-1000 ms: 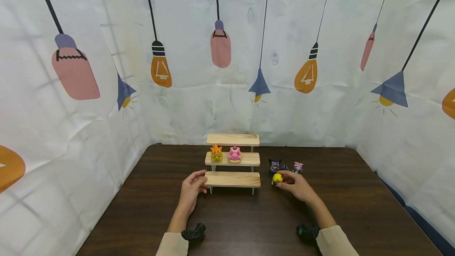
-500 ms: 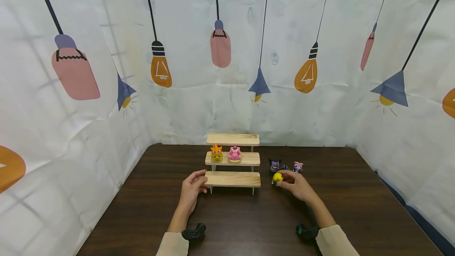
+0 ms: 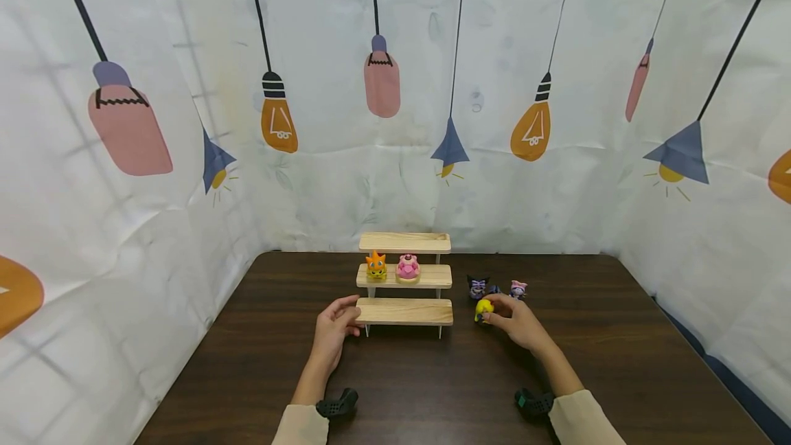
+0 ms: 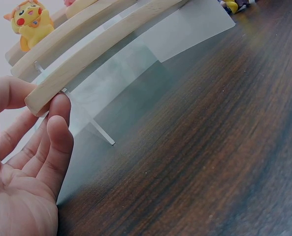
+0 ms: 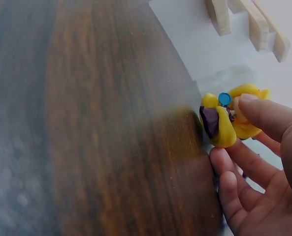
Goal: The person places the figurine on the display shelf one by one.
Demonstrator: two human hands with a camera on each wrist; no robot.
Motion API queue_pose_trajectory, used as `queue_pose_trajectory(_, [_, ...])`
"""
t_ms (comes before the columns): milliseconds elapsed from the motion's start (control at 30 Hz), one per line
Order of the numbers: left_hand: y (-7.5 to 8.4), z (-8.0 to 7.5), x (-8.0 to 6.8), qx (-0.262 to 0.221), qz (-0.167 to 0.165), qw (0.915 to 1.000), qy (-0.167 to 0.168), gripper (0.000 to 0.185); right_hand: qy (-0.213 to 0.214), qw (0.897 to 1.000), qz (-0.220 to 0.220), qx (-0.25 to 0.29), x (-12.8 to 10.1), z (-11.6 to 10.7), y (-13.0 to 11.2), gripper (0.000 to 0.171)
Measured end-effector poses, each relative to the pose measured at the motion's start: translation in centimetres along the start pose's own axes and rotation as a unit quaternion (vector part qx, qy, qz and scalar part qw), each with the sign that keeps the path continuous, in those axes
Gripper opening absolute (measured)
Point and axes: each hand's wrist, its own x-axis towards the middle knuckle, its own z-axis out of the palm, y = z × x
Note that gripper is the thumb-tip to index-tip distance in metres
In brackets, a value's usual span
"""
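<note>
My left hand (image 3: 334,328) pinches the left end of the lowest board of a three-tier wooden display stand (image 3: 404,311); in the left wrist view thumb and fingers close round that board's end (image 4: 45,96). On the right, my right hand (image 3: 516,321) pinches a small yellow-haired figurine (image 5: 219,120) with a dark purple part and a blue round detail. Its thumb presses on the figurine's head side. On the middle tier sit a yellow figurine with an orange hood (image 3: 376,266) and a pink figurine (image 3: 408,268).
Behind the right hand stand a dark purple figurine (image 3: 477,287), a pink-and-purple figurine (image 3: 518,289) and a partly hidden one (image 3: 494,290). The dark wooden table (image 3: 432,390) runs back to a white patterned curtain (image 3: 334,184).
The yellow-haired figurine has shifted and turned slightly to the right in my right hand. My left hand stays at the stand.
</note>
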Motion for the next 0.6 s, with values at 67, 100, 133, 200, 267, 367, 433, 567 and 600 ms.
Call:
queue_pose_trajectory(67, [-0.02, -0.01, -0.01, 0.002, -0.001, 1.0, 0.001, 0.036, 0.001, 1.0, 0.003, 0.002, 0.04, 0.03, 0.03, 0.037])
queue_pose_trajectory(100, [-0.03, -0.02, -0.01, 0.002, -0.002, 1.0, 0.001, 0.036, 0.001, 1.0, 0.004, 0.002, 0.05, 0.04, 0.04, 0.037])
queue_pose_trajectory(133, [-0.04, -0.02, 0.0, 0.003, -0.002, 1.0, 0.001, 0.036, 0.001, 1.0, 0.004, 0.002, 0.03, 0.05, 0.03, 0.037])
queue_pose_trajectory(200, [-0.06, -0.03, 0.01, 0.003, -0.003, 1.0, 0.002, 0.035, 0.001, 1.0, 0.006, 0.0, 0.03, 0.06, -0.04, 0.037])
queue_pose_trajectory(267, [-0.06, -0.03, 0.03, 0.003, -0.003, 1.0, 0.002, 0.035, 0.003, 1.0, 0.005, 0.002, -0.01, 0.07, -0.16, 0.036])
queue_pose_trajectory(367, [-0.06, -0.03, 0.05, 0.0, -0.004, 1.0, 0.002, 0.035, 0.004, 1.0, -0.002, 0.003, -0.1, 0.02, -0.29, 0.037])
queue_pose_trajectory(433, [-0.05, -0.02, 0.07, -0.003, -0.004, 1.0, 0.001, 0.036, 0.006, 1.0, -0.008, 0.003, -0.17, -0.01, -0.38, 0.037])
queue_pose_trajectory(567, [-0.08, 0.0, 0.13, -0.002, -0.002, 1.0, 0.002, 0.036, 0.009, 1.0, -0.02, 0.005, -0.19, -0.12, -0.53, 0.038])
queue_pose_trajectory(600, [-0.08, -0.01, 0.15, -0.002, -0.001, 1.0, 0.002, 0.036, 0.01, 1.0, -0.02, 0.007, -0.18, -0.16, -0.57, 0.039])
